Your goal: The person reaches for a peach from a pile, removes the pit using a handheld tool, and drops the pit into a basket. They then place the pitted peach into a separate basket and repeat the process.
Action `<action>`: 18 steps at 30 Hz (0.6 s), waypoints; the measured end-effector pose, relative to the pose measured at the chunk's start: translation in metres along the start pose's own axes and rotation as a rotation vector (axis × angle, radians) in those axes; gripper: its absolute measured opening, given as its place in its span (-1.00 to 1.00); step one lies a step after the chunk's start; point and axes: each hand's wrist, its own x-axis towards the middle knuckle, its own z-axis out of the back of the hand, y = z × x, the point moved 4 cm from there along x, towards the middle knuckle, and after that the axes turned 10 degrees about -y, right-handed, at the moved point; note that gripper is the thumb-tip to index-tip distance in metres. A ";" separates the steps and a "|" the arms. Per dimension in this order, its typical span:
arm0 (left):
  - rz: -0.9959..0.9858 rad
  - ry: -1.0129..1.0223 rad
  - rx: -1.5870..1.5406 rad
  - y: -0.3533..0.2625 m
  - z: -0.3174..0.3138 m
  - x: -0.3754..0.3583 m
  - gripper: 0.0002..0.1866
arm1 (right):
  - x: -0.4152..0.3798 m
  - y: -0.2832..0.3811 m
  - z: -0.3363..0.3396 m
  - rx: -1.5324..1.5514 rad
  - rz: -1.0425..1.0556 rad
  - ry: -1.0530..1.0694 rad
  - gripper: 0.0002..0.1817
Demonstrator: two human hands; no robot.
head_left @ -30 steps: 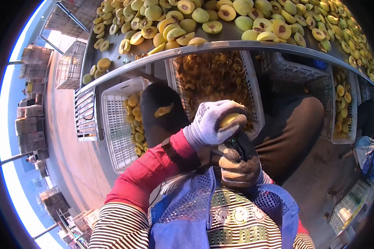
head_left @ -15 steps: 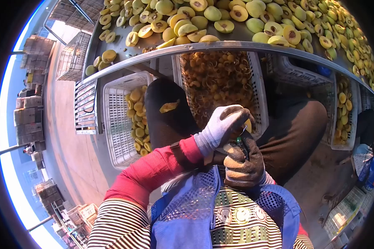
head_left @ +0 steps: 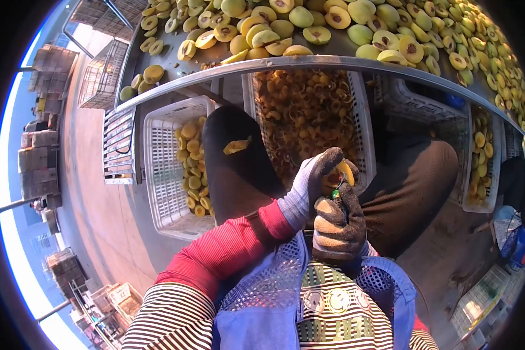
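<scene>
My left hand (head_left: 312, 184), in a grey glove with dark fingertips, is closed around a yellow fruit half (head_left: 345, 172) held over my lap. Just below it my right hand (head_left: 338, 224), in a dark brown glove, grips a small pitting tool (head_left: 336, 195) with a green handle, its tip touching the fruit. Both hands sit above the white crate of pits and scraps (head_left: 364, 146) between my knees. A yellow scrap (head_left: 237, 146) lies on my left knee.
A metal table (head_left: 286, 63) heaped with halved yellow-green fruit (head_left: 309, 29) runs across the top. A white crate with fruit halves (head_left: 157, 169) stands at left, another crate (head_left: 484, 157) at right. Stacked boxes (head_left: 38, 157) line the far left floor.
My left hand has rotated the fruit, so the yellow half now shows on the right side of the glove. Both hands shifted slightly right; the tool tip stays against the fruit.
</scene>
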 end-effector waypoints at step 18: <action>-0.132 -0.080 -0.293 -0.031 -0.013 0.005 -0.56 | -0.006 0.004 -0.019 -0.092 -0.091 0.324 -0.43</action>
